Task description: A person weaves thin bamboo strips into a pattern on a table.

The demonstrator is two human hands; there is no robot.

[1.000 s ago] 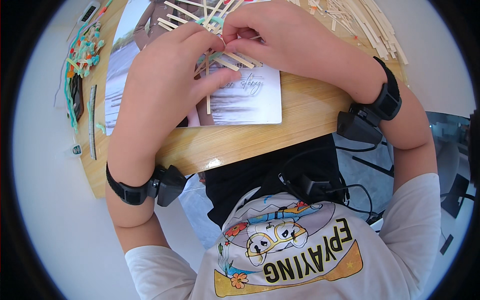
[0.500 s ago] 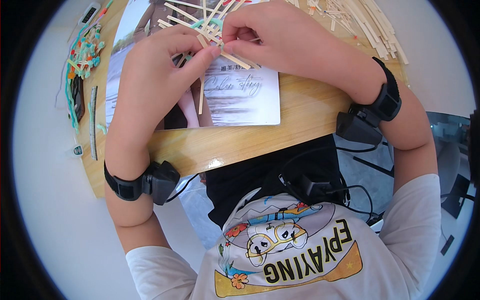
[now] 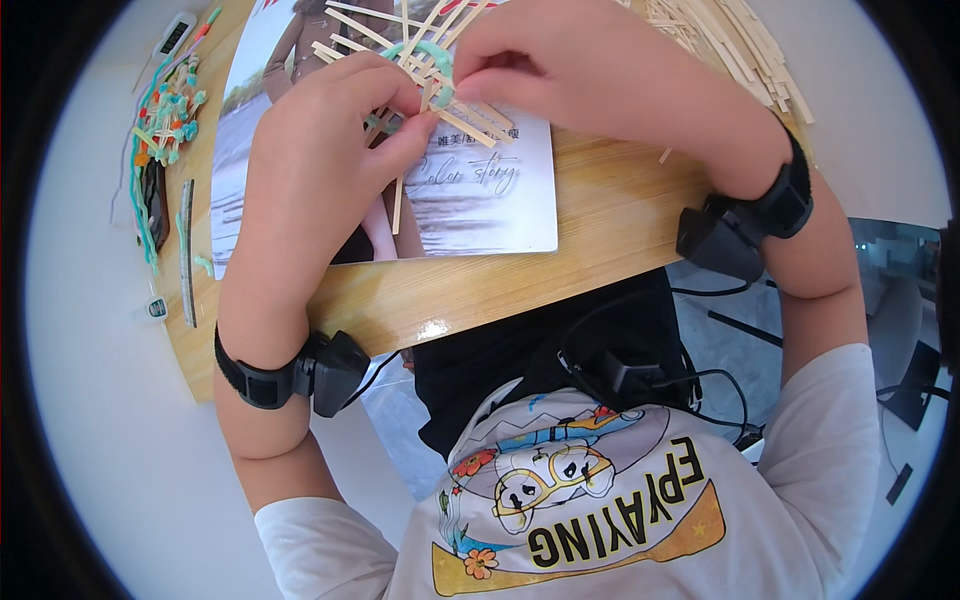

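Left fingers (image 3: 407,144) on crossed wooden sticks (image 3: 467,129)

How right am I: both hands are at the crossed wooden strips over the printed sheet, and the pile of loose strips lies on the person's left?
Not quite: the head view shows the pile of loose strips on the person's right. The left hand and right hand are indeed at the crossed wooden strips over the printed sheet.

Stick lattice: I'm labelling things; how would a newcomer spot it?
On the wooden table lies a photo sheet. Over its far part, the left hand holds the stick lattice: crossed strips with a mint-green strand, unlike the loose strips further right.
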